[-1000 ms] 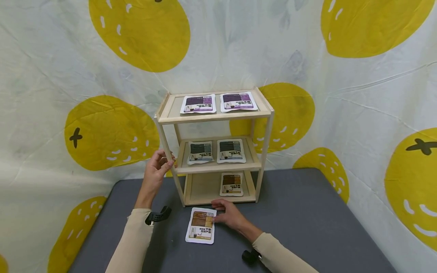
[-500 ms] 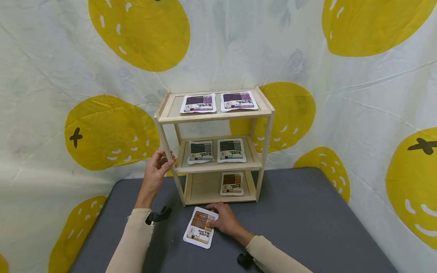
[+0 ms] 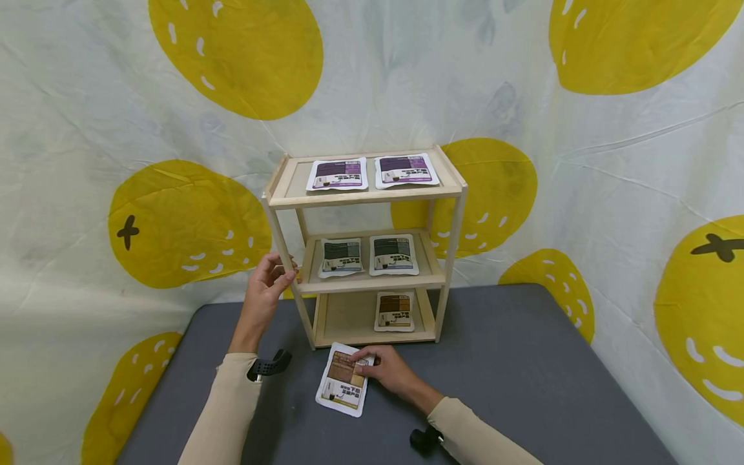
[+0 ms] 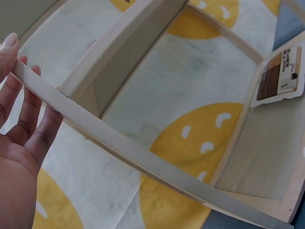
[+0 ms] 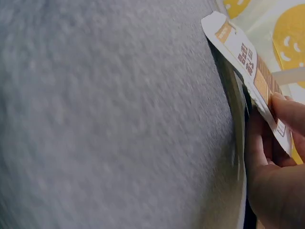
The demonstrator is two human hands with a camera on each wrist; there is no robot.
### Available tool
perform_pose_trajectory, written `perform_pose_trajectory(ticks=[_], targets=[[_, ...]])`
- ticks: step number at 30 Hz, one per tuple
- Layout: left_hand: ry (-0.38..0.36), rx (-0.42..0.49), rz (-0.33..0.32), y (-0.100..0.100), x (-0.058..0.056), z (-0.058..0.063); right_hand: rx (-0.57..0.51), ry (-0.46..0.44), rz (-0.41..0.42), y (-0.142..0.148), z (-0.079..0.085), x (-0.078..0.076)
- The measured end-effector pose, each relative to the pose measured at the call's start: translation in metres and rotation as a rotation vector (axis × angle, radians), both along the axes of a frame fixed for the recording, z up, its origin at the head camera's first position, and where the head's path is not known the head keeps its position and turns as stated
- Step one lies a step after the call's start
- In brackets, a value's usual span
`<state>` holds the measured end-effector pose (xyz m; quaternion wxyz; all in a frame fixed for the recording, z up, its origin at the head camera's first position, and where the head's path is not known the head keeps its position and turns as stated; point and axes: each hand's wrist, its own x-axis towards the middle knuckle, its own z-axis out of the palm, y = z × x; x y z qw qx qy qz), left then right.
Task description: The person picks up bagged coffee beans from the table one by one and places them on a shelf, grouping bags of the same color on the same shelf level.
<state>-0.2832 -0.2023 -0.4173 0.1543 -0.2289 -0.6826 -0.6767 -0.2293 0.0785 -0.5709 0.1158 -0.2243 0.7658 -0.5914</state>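
Observation:
A white-edged packet [image 3: 344, 389] with a brown and white label is tilted just off the table in front of the rack. My right hand [image 3: 394, 373] pinches its upper right edge, thumb on the printed face and fingers behind, as the right wrist view shows. With my left hand [image 3: 263, 298] I hold the front left post of a three-tier wooden rack [image 3: 372, 283] near its middle shelf. In the left wrist view the thumb and fingers lie on either side of that post [image 4: 119, 136]. A similar brown packet [image 3: 395, 312] lies on the right of the bottom shelf.
Two purple-labelled packets [image 3: 338, 174] lie on the top shelf. On the middle shelf lie two dark green ones [image 3: 341, 257]. The rack stands on a dark grey table [image 3: 511, 374], before a pale cloth [image 3: 372, 77] printed with yellow fruit.
My right hand has taken hold of the packet by its edge. The packet has turned clockwise and come up off the table, slightly nearer the rack. My left hand stays on the post.

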Motion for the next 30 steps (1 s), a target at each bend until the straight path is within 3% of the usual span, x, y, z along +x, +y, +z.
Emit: perform_pose_trajectory(ticks=[10,18,25,30], targets=[[-0.005,0.000,0.001,0.001,0.000,0.000,-0.080,-0.058,0.088,0.012,0.007,-0.009],[-0.009,0.001,0.006,0.002,0.001,0.001,-0.060,-0.104,0.033,0.019,0.016,-0.012],[0.010,-0.006,-0.002,0.001,0.000,0.001,-0.077,-0.247,0.013,0.025,0.025,-0.016],[0.007,-0.004,-0.003,0.001,0.000,0.001,-0.112,-0.296,-0.003,0.029,0.031,-0.020]])
